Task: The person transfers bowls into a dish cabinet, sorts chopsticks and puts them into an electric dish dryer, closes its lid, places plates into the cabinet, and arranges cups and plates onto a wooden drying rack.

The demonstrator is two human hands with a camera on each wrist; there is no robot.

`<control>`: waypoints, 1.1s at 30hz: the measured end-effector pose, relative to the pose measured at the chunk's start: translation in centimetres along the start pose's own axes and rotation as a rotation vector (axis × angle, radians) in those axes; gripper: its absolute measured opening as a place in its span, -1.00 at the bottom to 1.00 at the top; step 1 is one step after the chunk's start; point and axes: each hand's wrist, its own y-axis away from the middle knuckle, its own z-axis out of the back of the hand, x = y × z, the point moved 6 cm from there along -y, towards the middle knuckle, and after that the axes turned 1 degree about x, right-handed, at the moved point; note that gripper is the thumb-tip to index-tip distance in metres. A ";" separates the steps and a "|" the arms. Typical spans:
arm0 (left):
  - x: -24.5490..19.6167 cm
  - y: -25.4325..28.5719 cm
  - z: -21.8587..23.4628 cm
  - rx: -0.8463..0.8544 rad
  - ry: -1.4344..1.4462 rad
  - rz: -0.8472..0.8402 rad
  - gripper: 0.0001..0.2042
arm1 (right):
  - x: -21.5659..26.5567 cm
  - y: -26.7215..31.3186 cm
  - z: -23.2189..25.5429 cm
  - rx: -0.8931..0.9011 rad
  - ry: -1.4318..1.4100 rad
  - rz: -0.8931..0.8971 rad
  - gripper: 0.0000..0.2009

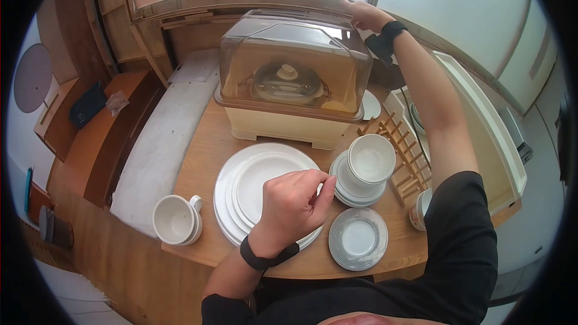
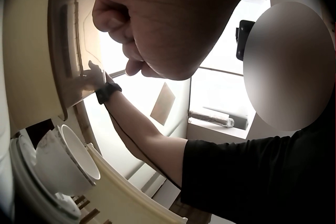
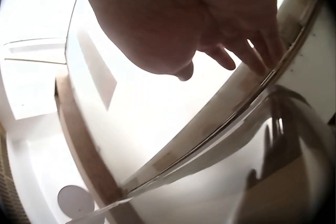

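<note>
My right hand [image 1: 368, 15] reaches to the far right top of a box with a clear brownish lid [image 1: 295, 48] and a cream base [image 1: 283, 127]. Its fingers are extended beside the lid's top corner, and in the right wrist view the fingertips [image 3: 265, 66] come right to the lid's edge. Inside the lid is a round glass-covered pot [image 1: 288, 84] with a pale knob. My left hand [image 1: 295, 201] is raised over a stack of white plates [image 1: 232, 171], its fingers curled in and nothing visible in them; it hides part of the stack.
White bowls [image 1: 372, 157] stand on a plate stack [image 1: 340, 183] at the right, with small ringed plates [image 1: 358, 239] nearer me. White cups [image 1: 174, 219] stand near the table's left edge. A wooden dish rack [image 1: 406, 153] and another cup [image 1: 421, 209] lie at the right.
</note>
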 end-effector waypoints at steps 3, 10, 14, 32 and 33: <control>0.0 0.0 0.1 -0.007 0.007 0.001 -0.90 | -2.9 -1.8 -0.6 0.122 -0.319 -0.153 -0.02; -0.1 0.0 0.0 0.001 0.019 0.006 -0.90 | 0.2 1.1 1.1 0.189 -0.555 0.048 -0.10; -0.2 0.0 -0.2 -0.008 0.028 -0.006 -0.90 | 2.7 3.3 0.3 0.236 -0.089 0.233 -0.11; 1.9 0.2 2.9 -0.241 0.219 0.274 -0.83 | 7.4 42.2 2.4 -0.028 -0.181 0.579 -0.56; 1.7 0.4 3.8 -0.246 0.182 0.317 -0.83 | 7.4 43.3 1.6 0.144 -0.192 0.676 -0.60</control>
